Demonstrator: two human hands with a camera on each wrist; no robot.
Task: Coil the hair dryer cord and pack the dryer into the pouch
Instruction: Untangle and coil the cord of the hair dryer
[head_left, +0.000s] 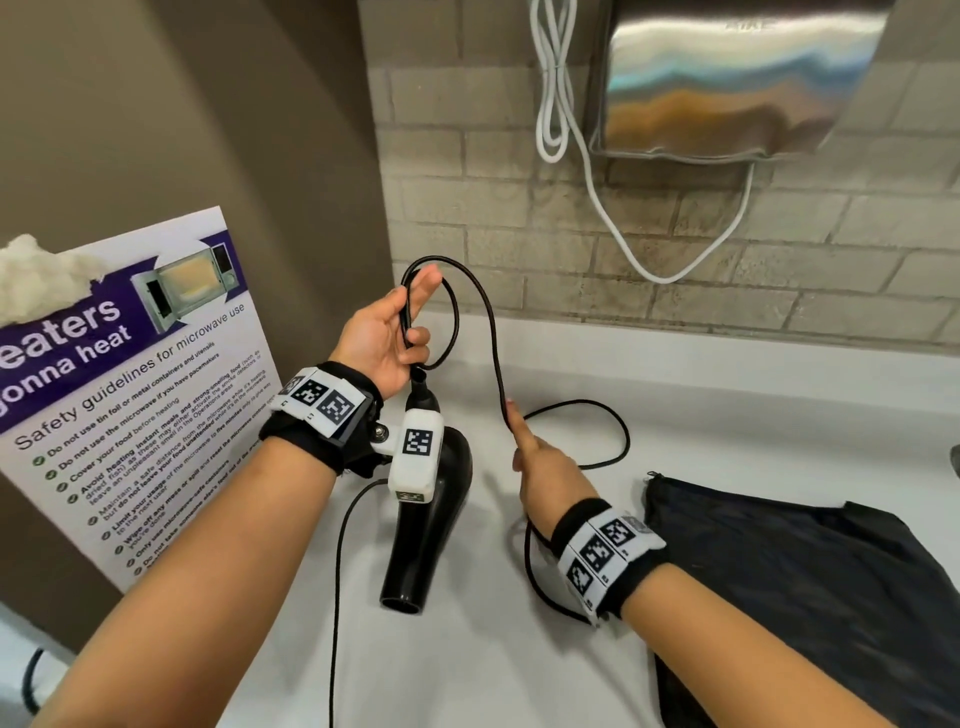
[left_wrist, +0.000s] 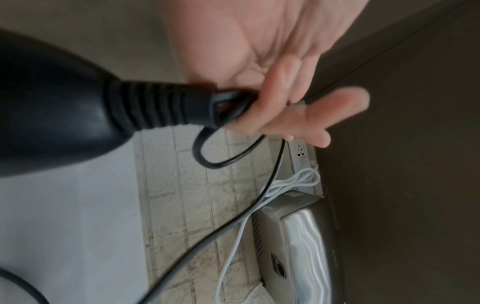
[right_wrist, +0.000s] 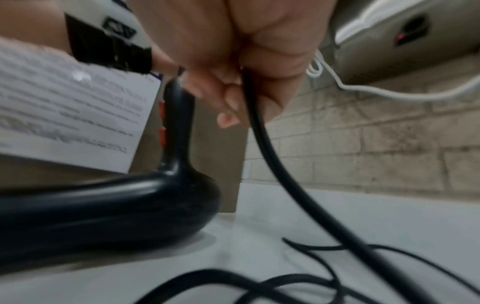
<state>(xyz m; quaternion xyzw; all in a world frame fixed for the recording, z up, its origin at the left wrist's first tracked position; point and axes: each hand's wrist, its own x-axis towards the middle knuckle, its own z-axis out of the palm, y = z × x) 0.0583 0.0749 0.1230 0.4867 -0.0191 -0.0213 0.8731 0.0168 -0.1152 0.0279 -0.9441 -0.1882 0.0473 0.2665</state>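
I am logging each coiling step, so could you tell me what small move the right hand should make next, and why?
Probably carry the cord up to the left hand for a second loop: only one loop hangs there, the right hand pinches the next stretch, and much slack lies on the counter.

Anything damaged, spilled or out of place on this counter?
Nothing damaged or spilled. The only untidy thing is the black cord, lying in loose loops on the counter beyond the right hand, not yet coiled.
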